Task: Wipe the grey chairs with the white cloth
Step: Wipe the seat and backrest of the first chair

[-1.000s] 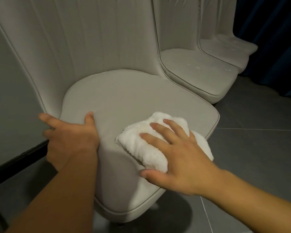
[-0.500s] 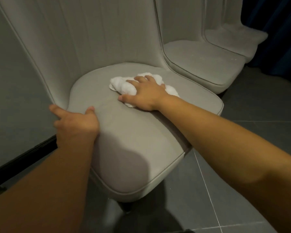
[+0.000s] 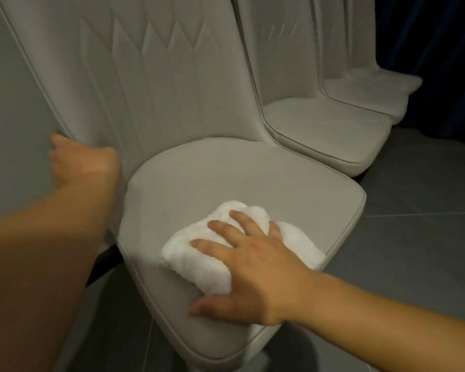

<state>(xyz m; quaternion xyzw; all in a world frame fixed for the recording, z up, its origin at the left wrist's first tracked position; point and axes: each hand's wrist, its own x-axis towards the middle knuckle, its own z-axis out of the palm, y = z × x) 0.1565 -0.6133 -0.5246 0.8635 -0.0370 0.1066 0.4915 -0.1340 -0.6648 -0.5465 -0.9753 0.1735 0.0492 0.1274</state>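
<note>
The nearest grey chair (image 3: 226, 181) fills the middle of the view, its padded seat facing me. A bunched white cloth (image 3: 199, 253) lies on the front right part of the seat. My right hand (image 3: 253, 267) presses flat on the cloth, fingers spread over it and thumb on the seat's front edge. My left hand (image 3: 83, 162) grips the left edge of the chair's stitched backrest, just above the seat. Two more grey chairs (image 3: 328, 127) stand in a row behind to the right.
A plain grey wall (image 3: 8, 124) runs along the left of the chairs. Dark grey floor tiles (image 3: 414, 237) spread to the right and below. A dark blue curtain (image 3: 440, 49) hangs at the far right behind the last chair.
My right hand has dragged the cloth from the back of the seat to its front right. My left hand has moved from the seat's left edge up to the backrest's edge.
</note>
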